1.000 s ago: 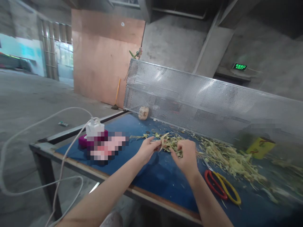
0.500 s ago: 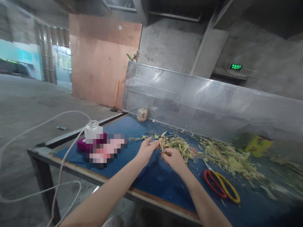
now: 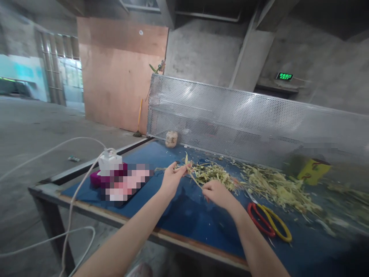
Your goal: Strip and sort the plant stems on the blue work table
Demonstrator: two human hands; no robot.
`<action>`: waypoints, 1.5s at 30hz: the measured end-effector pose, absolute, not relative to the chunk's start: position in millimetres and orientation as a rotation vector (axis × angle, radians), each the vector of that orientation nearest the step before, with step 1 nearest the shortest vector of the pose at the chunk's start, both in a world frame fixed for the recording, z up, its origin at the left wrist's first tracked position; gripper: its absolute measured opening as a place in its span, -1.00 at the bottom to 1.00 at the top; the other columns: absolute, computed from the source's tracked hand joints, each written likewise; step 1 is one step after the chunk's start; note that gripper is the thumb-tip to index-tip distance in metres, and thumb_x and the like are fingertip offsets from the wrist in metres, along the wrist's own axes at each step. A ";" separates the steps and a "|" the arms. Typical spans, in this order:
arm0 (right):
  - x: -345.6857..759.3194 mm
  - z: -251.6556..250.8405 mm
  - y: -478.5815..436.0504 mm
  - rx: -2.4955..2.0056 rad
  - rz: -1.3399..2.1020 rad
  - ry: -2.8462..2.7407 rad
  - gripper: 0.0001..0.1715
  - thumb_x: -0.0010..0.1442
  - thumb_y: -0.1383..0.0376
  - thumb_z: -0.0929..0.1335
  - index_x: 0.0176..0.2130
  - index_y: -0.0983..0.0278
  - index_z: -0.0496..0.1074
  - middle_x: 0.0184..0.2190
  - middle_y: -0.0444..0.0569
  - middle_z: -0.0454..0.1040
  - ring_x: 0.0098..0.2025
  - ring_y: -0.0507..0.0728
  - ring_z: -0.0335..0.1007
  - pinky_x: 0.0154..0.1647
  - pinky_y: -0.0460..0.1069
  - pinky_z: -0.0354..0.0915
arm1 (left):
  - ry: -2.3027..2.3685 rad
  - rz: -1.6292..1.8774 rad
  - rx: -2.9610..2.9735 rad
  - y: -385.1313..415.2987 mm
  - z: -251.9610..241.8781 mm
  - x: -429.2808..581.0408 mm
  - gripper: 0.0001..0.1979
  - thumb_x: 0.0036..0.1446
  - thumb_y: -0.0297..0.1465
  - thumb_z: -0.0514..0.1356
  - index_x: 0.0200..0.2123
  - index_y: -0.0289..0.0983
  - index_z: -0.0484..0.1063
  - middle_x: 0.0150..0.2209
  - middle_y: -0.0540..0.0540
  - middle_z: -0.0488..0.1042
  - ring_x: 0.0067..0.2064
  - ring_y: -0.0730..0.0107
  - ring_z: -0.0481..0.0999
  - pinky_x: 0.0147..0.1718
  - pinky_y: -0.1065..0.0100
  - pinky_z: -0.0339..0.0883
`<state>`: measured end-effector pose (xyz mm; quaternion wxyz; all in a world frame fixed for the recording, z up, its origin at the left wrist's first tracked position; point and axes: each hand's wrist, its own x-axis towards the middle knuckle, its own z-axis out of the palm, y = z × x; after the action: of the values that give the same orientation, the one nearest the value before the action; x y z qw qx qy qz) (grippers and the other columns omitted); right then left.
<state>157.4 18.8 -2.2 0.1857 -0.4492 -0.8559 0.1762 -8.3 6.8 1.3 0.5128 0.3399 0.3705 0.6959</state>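
Observation:
A thin, pale yellow plant strip runs between my two hands above the blue tabletop. My left hand pinches its upper end, where a pointed leafy tip stands up by the fingertips. Lower and to the right, my right hand is closed on the other end. Just behind the hands lies a loose heap of yellow-green plant strips. A few thin stems stick out to the left of my left hand. Scissors with red and yellow handles rest on the table, right of my right hand.
A larger pile of dried strips spreads to the right, near a yellow box. On the left stand a white plug adapter with a cable and a blurred-out flat object. A perforated metal panel borders the table's back.
My right hand has drawn away from my left, down and to the right, and the plant strip now stretches between them. The view has shifted slightly.

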 end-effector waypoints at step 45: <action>147.1 -2.5 24.9 -0.769 1.300 -1.922 -0.81 0.01 0.27 0.30 -0.54 0.28 0.19 -0.67 -0.16 0.43 -0.70 -0.05 0.25 -0.63 -0.14 0.14 | 0.925 1.660 1.172 9.5 -10.4 -2.8 0.03 -0.25 -0.49 0.30 0.19 -0.35 -0.32 -0.44 -0.04 0.51 -0.30 0.37 0.49 -0.19 0.27 0.30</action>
<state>147.1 24.9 -2.5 0.3416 -0.2956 -0.7390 0.4998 -2.8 9.5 -10.4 0.4391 0.4717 0.3723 0.6679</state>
